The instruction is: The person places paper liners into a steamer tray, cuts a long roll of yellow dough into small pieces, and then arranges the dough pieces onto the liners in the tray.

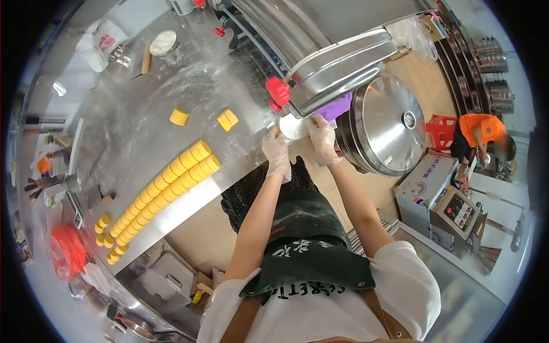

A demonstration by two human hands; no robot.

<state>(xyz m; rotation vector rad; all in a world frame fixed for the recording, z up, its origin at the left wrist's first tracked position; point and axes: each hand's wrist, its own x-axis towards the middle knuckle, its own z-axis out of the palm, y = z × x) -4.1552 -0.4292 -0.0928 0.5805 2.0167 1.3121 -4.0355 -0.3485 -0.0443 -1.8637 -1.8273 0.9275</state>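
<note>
Both of my hands wear clear plastic gloves. My left hand (277, 151) pinches the left edge of a white round piece (293, 127), which may be a shallow dish or a flat disc. At its right edge, my right hand (322, 140) has its fingers closed on the same piece. It is held at the table edge, just below the steel machine (337, 71) with its red knob (278, 91). Purple material (336, 107) shows under the machine, beside my right hand. On the floured steel table (143, 126), yellow dough pieces (171, 174) stand in two long rows to the left.
Loose yellow pieces (227, 119) lie nearer the machine. A white mound (163, 43) and a wooden-handled scraper (146, 57) are at the back. To the right stands a lidded steel pot (394, 126). A person in an orange top (480, 130) works farther right.
</note>
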